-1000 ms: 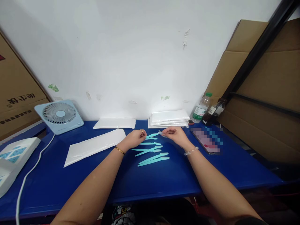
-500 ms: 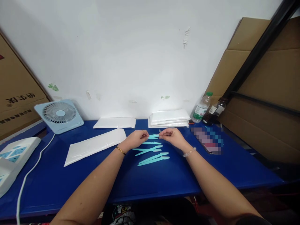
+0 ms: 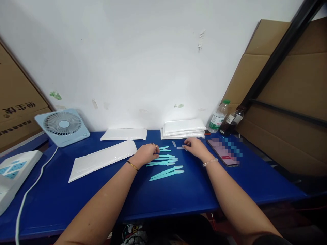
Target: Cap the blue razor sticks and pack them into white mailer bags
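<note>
Several turquoise eyebrow razors (image 3: 167, 173) lie in a loose column on the blue table (image 3: 178, 195), their blade ends pointing right. My left hand (image 3: 146, 154) is closed at their left side, its fingertips on the handle of an eyebrow razor (image 3: 166, 156); the curled fingers partly hide the grip. Just above, two more razors (image 3: 165, 148) reach out from beside the knuckles. My right hand (image 3: 194, 147) pinches a small clear blade cap (image 3: 180, 147) close to the tabletop. Another clear cap (image 3: 174, 144) rests to its left.
White padded mailers (image 3: 184, 126) are stacked by the wall, with single mailers (image 3: 102, 160) on the left. A phone (image 3: 222, 153), a water bottle (image 3: 218, 117) and a dark bottle (image 3: 232, 120) stand or lie right. A blue fan (image 3: 63, 125) and power strip (image 3: 17, 177) are left.
My hands have drawn apart from the razor they both held. My right hand has moved right with a clear cap; my left hand has dropped slightly toward the razors below.
</note>
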A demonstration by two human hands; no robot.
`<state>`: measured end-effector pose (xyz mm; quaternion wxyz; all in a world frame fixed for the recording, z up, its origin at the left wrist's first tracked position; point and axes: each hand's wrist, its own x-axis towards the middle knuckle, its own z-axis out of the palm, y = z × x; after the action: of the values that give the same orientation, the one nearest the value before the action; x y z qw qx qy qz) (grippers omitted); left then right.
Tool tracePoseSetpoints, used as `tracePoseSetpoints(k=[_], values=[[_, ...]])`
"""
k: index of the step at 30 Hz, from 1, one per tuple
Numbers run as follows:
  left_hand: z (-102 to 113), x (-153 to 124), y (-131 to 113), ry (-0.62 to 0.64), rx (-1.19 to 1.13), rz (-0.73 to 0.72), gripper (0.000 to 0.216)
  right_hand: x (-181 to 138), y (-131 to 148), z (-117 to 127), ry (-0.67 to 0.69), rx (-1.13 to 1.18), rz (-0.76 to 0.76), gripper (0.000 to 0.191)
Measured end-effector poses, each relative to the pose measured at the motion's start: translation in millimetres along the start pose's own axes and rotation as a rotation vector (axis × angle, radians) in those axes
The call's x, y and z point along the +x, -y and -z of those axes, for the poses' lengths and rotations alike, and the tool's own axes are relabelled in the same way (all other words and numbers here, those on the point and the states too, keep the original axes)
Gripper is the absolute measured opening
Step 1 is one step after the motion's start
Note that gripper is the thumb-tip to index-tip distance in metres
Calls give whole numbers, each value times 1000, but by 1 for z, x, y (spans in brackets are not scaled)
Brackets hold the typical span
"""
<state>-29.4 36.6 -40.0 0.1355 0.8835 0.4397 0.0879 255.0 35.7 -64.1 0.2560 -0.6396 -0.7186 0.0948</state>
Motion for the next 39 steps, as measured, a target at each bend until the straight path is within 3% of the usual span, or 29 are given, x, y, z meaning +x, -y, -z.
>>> tracePoseSetpoints(k=[5,9,12,16,22,39], values=[[-1,0,-2,16,22,11,10,0,-1,-4,124,-95,-66,6],[0,-1,0,-32,-23,16,10,0,-1,1,68,-27,-80,7],[1,-1,4,-78,-175,42,9,-1,3,5,3,255,-42,12],[2,0,6,-65,-398,61,9,-3,13,3,36,682,-41,25],[2,3,9,-18,-561,74,12,-5,24,-2,-7,996,-98,30],[1,8,12,0,-637,91,16,-12,38,-3,80,857,16,33]])
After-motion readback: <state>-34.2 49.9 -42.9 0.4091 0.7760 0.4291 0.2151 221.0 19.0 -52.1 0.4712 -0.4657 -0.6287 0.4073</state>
